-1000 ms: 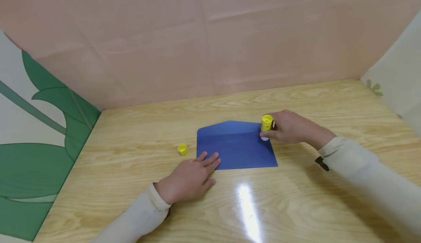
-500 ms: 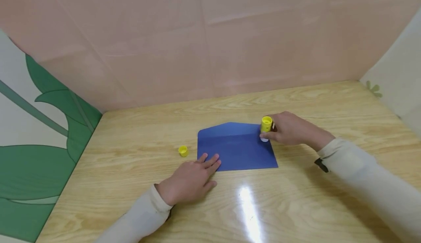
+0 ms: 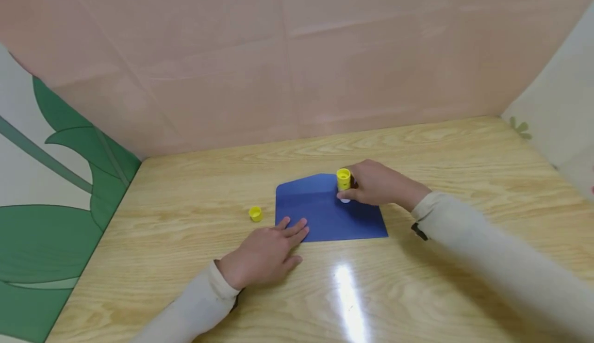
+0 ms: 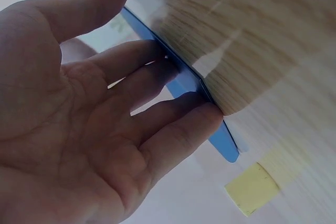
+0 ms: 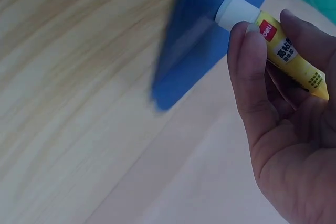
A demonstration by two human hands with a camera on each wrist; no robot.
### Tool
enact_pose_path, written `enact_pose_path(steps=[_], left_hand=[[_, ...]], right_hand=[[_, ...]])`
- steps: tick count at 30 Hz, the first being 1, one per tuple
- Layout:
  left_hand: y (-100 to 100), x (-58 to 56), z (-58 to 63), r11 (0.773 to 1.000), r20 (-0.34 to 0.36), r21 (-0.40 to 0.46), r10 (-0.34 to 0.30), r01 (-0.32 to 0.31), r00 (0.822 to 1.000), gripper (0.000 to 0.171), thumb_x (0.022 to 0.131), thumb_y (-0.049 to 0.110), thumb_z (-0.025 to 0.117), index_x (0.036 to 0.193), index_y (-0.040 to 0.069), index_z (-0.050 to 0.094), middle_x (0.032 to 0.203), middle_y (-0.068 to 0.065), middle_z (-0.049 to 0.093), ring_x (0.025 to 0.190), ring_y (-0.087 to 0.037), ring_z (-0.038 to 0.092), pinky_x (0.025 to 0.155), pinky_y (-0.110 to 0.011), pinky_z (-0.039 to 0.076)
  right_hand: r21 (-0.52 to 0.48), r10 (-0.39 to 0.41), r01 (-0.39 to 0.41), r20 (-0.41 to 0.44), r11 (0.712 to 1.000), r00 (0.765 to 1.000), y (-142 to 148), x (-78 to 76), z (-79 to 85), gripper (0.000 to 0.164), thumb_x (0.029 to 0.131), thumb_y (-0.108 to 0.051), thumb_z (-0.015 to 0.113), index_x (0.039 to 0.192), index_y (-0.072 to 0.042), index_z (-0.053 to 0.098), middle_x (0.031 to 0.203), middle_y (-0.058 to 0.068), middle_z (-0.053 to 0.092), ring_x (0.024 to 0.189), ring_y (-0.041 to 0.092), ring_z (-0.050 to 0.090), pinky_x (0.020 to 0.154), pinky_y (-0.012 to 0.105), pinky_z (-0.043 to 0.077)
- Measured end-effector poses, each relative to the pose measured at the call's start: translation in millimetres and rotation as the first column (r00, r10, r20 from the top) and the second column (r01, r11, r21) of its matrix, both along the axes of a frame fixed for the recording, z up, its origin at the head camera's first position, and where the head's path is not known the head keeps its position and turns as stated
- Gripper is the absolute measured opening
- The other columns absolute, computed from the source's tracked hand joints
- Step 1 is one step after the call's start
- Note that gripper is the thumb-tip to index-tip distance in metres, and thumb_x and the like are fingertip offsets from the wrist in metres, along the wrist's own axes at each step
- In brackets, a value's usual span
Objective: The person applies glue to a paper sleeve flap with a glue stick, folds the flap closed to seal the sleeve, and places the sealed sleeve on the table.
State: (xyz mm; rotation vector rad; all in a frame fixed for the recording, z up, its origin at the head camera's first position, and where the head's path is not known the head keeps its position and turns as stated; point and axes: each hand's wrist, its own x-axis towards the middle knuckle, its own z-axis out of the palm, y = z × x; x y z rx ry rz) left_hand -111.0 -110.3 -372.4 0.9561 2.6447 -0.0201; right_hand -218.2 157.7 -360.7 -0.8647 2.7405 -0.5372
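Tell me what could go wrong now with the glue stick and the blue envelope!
The blue envelope might slide or crease, because the left hand touches it only near one corner while the right hand holds the glue stick against it.
Glue could smear onto the table if the stick slips past the envelope's edge.
The little yellow cap sits loose near the left hand, so a bump might knock it away.

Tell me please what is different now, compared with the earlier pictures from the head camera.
The right hand has moved to the left over the blue envelope, carrying the yellow glue stick from near the envelope's right edge toward its middle. Nothing was newly gripped or let go. The left hand stays at the envelope's lower left corner, and the yellow cap stays left of the envelope.
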Motion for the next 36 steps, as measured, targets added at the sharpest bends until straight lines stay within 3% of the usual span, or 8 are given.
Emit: enact_pose_path(steps=[8,17,27,36], left_hand=[[2,-0.3,-1.0,1.0,-0.005,0.009,0.001,-0.001,1.0,0.058,0.103,0.04,0.049,0.154,0.016,0.037,0.161,0.0,0.031,0.146,-0.033,0.036,0.115,-0.044,0.04],[7,0.6,-2.0,0.998,-0.075,0.032,-0.047,0.05,0.996,0.055,0.103,0.038,0.05,0.151,0.012,0.043,0.158,-0.004,0.038,0.141,-0.036,0.043,0.111,-0.043,0.045],[7,2.4,-1.3,0.999,-0.098,0.02,-0.045,0.047,0.994,0.054,0.103,0.038,0.05,0.15,0.012,0.045,0.157,-0.004,0.041,0.139,-0.035,0.047,0.108,-0.042,0.047],[12,1.2,-1.8,0.997,-0.091,-0.026,-0.071,0.069,0.993,0.055,0.105,0.038,0.047,0.152,0.011,0.04,0.159,-0.006,0.036,0.142,-0.035,0.043,0.113,-0.04,0.043]], right_hand=[[-0.01,0.102,-0.102,-0.016,0.995,0.995,-67,-0.8,1.9,0.027,0.092,-0.037,0.072,0.09,-0.013,0.06,0.072,-0.002,0.059,0.064,0.012,0.053,0.061,0.025,0.044],[0.004,0.126,-0.126,-0.007,0.992,0.992,-114,-4.0,4.4,0.024,0.093,-0.037,0.07,0.09,-0.014,0.06,0.072,-0.002,0.059,0.062,0.011,0.055,0.06,0.024,0.044],[-0.012,0.147,-0.147,-0.01,0.989,0.989,-124,-5.7,4.8,0.025,0.093,-0.035,0.07,0.088,-0.013,0.059,0.072,-0.002,0.058,0.063,0.011,0.054,0.06,0.023,0.044],[0.038,0.091,-0.092,0.026,0.995,0.995,-92,-3.5,6.0,0.027,0.092,-0.038,0.071,0.097,-0.013,0.062,0.078,-0.002,0.062,0.067,0.012,0.057,0.064,0.026,0.048]])
